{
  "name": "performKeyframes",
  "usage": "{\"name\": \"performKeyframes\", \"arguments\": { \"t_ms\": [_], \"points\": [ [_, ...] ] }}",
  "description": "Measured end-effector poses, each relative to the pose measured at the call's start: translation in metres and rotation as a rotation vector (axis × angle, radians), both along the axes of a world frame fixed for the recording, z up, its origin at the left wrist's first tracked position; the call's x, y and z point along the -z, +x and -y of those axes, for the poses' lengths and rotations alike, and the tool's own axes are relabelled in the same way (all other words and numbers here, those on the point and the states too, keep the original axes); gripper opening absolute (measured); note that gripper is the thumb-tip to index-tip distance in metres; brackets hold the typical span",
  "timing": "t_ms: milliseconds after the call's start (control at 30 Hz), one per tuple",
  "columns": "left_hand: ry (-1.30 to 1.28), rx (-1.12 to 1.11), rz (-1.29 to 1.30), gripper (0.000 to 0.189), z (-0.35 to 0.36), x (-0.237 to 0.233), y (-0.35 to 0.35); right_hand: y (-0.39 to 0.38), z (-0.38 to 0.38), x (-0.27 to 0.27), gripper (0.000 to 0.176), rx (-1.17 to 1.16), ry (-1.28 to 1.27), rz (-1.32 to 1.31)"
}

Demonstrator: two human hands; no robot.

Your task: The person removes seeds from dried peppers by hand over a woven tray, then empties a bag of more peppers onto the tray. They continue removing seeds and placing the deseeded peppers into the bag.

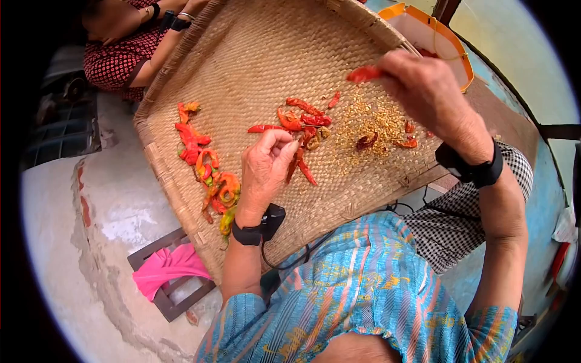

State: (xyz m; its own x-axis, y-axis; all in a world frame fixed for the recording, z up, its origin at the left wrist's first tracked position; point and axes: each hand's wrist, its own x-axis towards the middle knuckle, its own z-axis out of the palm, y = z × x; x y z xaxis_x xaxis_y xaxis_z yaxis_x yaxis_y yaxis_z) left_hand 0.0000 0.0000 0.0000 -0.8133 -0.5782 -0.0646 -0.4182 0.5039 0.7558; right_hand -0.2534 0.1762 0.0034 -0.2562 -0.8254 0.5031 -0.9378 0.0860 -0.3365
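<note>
My left hand (pixel 266 163) is over the middle of the woven tray (pixel 242 66), thumb and fingertips pressed together; what they hold, if anything, is too small to tell. Just beyond it lies a loose group of red dried chillies (pixel 305 120). Raised above the tray's right side, my right hand (pixel 423 85) has its fingers closed on a red chilli (pixel 364 74) that points left. Below that hand, pale seeds (pixel 369 121) are scattered with a few chilli pieces. A row of red, orange and green chillies (pixel 193 145) runs along the tray's left side.
Beyond the right rim is a white and orange container (pixel 433 30). Another person's arm (pixel 160 54) reaches the tray's rim at the upper left. A pink cloth (pixel 172 269) lies over a dark frame on the floor. Cables run from my wristbands.
</note>
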Motion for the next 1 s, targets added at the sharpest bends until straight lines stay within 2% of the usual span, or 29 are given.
{"name": "performKeyframes", "arguments": {
  "t_ms": [67,100,167,233,267,333,367,433,500,567,633,667,733,867,933,1000],
  "points": [
    [0.002,0.045,0.302,0.028,0.002,-0.004,0.010,-0.030,-0.010,-0.015,0.012,0.114,-0.142,-0.056],
    [0.013,0.045,0.282,0.028,-0.002,0.005,0.013,-0.049,-0.015,-0.019,0.015,0.117,-0.232,-0.137],
    [-0.294,0.111,0.163,0.025,-0.008,0.019,0.025,-0.079,-0.030,-0.011,0.021,0.377,-0.147,-0.021],
    [-0.324,0.109,0.133,0.025,-0.011,0.029,0.026,-0.045,-0.025,-0.062,0.032,0.681,0.161,0.071],
    [-0.328,0.080,0.109,0.024,-0.012,0.035,0.024,-0.054,-0.028,-0.053,0.032,0.678,0.161,0.063],
    [-0.332,0.047,0.090,0.022,-0.013,0.037,0.022,-0.073,-0.032,-0.021,0.023,0.536,-0.050,-0.259],
    [-0.324,0.071,0.122,0.020,-0.012,0.035,0.019,-0.072,-0.030,-0.010,0.023,0.533,-0.052,-0.260],
    [-0.318,0.094,0.154,0.019,-0.012,0.032,0.013,-0.052,-0.018,-0.003,0.026,0.231,-0.137,-0.152],
    [-0.286,0.086,0.124,0.014,-0.015,0.027,0.003,-0.017,-0.005,0.000,0.024,0.023,-0.051,-0.110],
    [-0.195,0.078,0.114,0.012,-0.022,0.015,-0.008,0.023,0.001,0.000,0.027,-0.189,0.110,0.078],
    [-0.105,0.064,0.101,0.010,-0.030,0.006,-0.017,0.045,0.005,0.000,0.026,-0.289,0.197,0.058],
    [-0.133,0.110,0.022,0.009,-0.034,0.004,-0.021,0.052,0.005,0.005,0.026,-0.289,0.196,0.060],
    [-0.151,0.179,-0.064,0.008,-0.042,-0.003,-0.027,0.060,0.006,0.013,0.021,-0.289,0.136,-0.119],
    [-0.130,0.199,-0.156,0.009,-0.048,-0.002,-0.027,0.049,0.002,0.011,0.014,-0.294,0.201,-0.109],
    [-0.063,0.034,-0.140,0.010,-0.044,-0.009,-0.022,0.041,0.000,0.010,0.010,-0.230,0.149,-0.150],
    [-0.135,0.044,-0.076,0.011,-0.028,-0.001,-0.008,0.021,0.001,0.004,0.011,-0.043,0.074,-0.181]
  ]
}}
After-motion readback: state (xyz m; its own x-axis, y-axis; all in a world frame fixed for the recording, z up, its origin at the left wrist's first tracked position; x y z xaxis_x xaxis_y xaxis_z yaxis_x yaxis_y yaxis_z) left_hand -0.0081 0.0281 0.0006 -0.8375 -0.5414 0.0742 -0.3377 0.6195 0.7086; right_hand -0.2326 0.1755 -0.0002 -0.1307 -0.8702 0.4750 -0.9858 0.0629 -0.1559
